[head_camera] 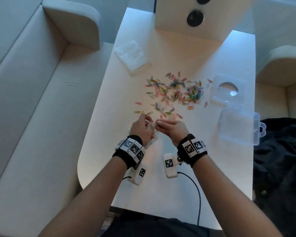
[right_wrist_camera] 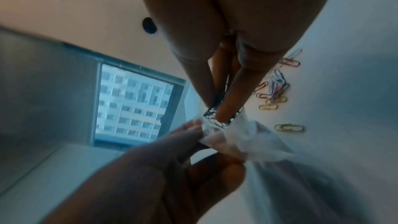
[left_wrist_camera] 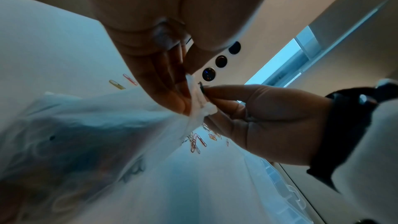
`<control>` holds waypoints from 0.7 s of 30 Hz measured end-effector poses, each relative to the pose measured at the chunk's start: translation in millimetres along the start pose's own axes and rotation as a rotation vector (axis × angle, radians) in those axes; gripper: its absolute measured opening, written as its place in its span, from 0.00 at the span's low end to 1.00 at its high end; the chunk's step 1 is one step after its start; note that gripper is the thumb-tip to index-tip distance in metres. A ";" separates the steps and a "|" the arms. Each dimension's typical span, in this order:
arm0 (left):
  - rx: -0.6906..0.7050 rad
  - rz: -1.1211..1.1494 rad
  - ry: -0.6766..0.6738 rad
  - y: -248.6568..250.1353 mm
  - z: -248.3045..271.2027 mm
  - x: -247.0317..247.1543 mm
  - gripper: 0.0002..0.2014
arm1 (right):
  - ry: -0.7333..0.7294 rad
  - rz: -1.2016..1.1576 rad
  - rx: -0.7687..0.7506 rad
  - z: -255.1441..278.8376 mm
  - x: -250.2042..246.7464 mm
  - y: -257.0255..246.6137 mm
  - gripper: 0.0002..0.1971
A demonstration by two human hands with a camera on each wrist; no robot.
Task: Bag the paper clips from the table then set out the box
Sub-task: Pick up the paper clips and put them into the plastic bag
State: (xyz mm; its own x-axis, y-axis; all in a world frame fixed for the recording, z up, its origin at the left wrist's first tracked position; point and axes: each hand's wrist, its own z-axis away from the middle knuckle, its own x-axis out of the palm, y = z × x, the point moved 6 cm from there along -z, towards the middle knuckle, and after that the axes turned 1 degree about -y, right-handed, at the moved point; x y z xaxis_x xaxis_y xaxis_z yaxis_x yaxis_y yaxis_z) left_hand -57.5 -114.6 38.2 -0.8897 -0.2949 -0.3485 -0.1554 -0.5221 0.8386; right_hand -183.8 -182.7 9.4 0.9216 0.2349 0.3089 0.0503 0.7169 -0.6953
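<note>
**Many clips remain, one pinch going in**

Most coloured wire paper clips (head_camera: 174,93) lie scattered mid-worktop (head_camera: 186,185). My left hand (head_camera: 141,128) pinches the thin clear plastic bag (left_wrist_camera: 90,134) at its mouth; my right hand (head_camera: 176,128) pinches some clips above it. I should hold the mouth wide, release low. The clear plastic box (head_camera: 237,127) waits right; pale sofas flank us.

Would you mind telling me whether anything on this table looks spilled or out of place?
Yes: the coloured paper clips lie scattered loose across the middle of the table, outside any container. The clear box sits at the right edge, its lid lying apart beside it. Nothing looks damaged.
</note>
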 end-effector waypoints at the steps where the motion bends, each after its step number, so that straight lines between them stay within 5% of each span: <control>1: 0.023 -0.018 -0.007 2.7 0.0 1.5 0.04 | 0.018 0.062 -0.012 -0.7 -1.2 0.6 0.07; 8: 0.033 -0.043 -0.024 8.1 -0.2 -0.8 0.04 | -0.014 0.219 0.035 -1.2 1.8 -6.1 0.14; 12: 0.044 -0.043 -0.037 5.9 0.8 -6.2 0.04 | -0.013 0.744 -0.216 0.0 8.9 -21.0 0.08; 16: 0.023 -0.029 -0.014 2.8 4.6 -15.1 0.03 | -0.304 1.044 -0.128 -3.0 29.4 -29.8 0.10; 18: 0.007 -0.004 0.001 0.8 7.8 -20.9 0.03 | -0.446 0.982 0.009 -6.5 33.1 -38.2 0.10; 21: -0.016 0.024 0.034 -4.2 11.1 -32.2 0.03 | -0.414 0.763 -0.005 -20.1 29.9 -63.7 0.11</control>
State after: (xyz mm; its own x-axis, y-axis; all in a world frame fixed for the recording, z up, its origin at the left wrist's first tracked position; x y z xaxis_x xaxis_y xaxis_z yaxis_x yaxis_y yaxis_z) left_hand -33.0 -94.0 50.6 -0.8781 -0.3342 -0.3425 -0.1270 -0.5272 0.8402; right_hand -151.7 -234.6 49.8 0.4900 0.8711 -0.0327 -0.5222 0.2633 -0.8112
